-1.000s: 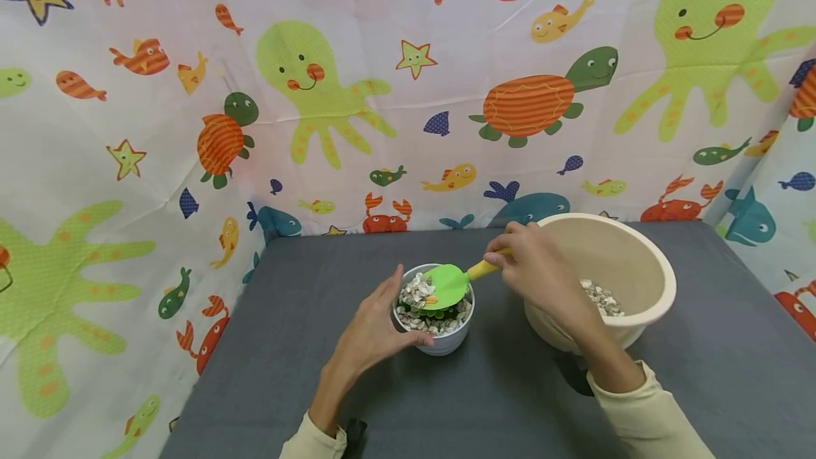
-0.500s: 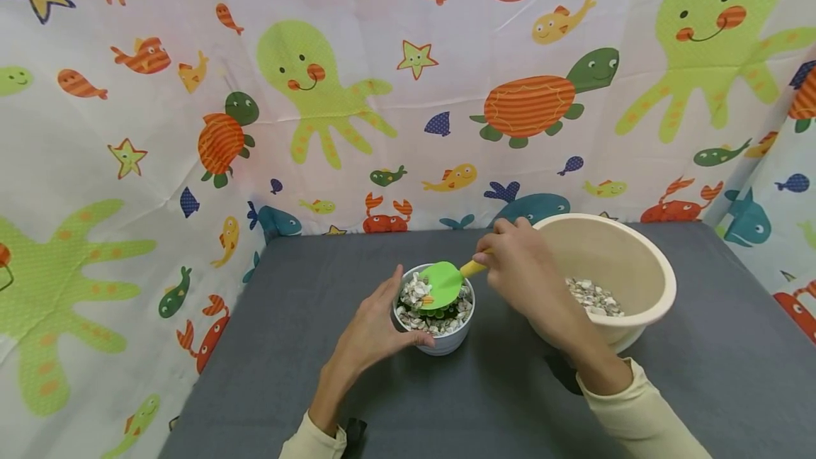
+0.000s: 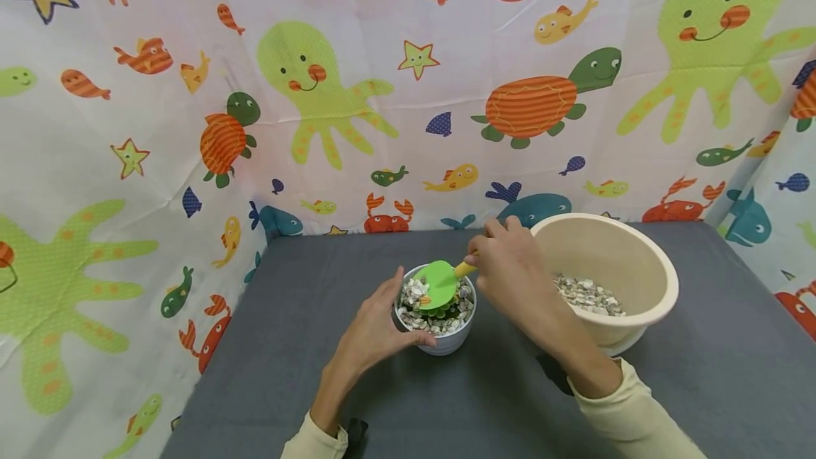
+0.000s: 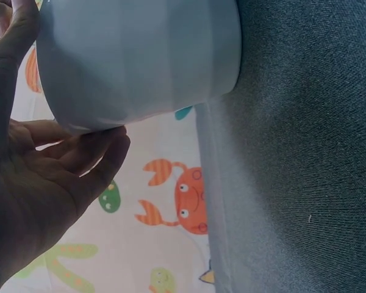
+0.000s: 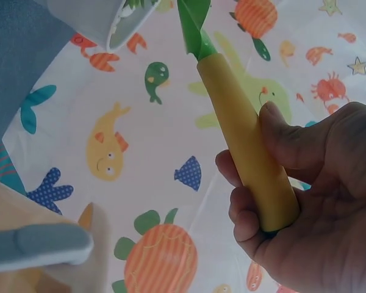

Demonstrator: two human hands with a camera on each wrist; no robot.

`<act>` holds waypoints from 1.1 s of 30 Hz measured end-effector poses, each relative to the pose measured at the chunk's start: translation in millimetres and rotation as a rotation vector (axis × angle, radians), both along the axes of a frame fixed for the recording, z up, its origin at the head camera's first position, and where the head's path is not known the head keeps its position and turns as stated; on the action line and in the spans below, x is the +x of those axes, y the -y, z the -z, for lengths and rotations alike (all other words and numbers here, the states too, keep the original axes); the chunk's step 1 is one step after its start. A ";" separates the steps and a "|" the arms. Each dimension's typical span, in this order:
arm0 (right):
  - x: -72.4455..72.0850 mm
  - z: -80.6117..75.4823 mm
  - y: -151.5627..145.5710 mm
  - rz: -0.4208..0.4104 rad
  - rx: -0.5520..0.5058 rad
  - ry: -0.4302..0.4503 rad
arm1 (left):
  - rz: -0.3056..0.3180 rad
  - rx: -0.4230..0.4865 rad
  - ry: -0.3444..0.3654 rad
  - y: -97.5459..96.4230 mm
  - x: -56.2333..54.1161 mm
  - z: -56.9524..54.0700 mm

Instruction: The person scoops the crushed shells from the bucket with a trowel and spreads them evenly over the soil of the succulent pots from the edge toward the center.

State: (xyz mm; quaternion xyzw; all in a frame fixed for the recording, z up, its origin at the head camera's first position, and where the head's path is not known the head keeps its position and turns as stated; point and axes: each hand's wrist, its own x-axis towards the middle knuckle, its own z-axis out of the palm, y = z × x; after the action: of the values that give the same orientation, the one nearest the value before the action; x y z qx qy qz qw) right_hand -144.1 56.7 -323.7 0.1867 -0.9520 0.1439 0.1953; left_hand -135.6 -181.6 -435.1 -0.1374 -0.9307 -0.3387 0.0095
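Observation:
A small white flower pot (image 3: 444, 343) stands on the grey table, filled with pale stone chips (image 3: 460, 317) around a small green plant (image 3: 437, 312). My left hand (image 3: 370, 324) holds the pot by its side, thumb at the near rim and fingers on the far left; the left wrist view shows fingertips against the pot's wall (image 4: 140, 61). My right hand (image 3: 513, 275) grips the yellow handle (image 5: 250, 143) of a toy trowel. Its green blade (image 3: 440, 283) is tilted over the pot, hiding part of the plant, with white chips (image 3: 414, 292) at its left edge.
A large cream tub (image 3: 666, 289) stands right of the pot, behind my right forearm, with more stone chips (image 3: 589, 296) in its bottom. The grey tabletop (image 3: 287, 303) meets a curtain (image 3: 357, 197) printed with sea animals at the back and left.
My right hand has moved left and slightly down, carrying the trowel's blade a little further left over the pot. Fewer chips show at the blade's edge. My left hand has stayed on the pot.

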 end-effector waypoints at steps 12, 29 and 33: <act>6.6 -3.6 8.9 0.000 0.078 -0.091 | -0.031 -0.008 -0.001 1.9 4.9 -4.2; 9.4 -5.1 14.6 0.029 0.093 -0.180 | -0.054 -0.092 -0.052 3.8 14.7 -9.0; 9.6 -5.9 17.2 0.027 0.106 -0.185 | -0.055 -0.139 -0.090 3.1 17.0 -10.3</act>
State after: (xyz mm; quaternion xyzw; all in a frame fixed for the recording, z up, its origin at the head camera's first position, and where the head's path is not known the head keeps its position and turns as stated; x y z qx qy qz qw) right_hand -134.5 39.5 -317.8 0.1964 -0.9386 0.0726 0.2740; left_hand -118.6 -184.7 -424.7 -0.1271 -0.9541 -0.2663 0.0508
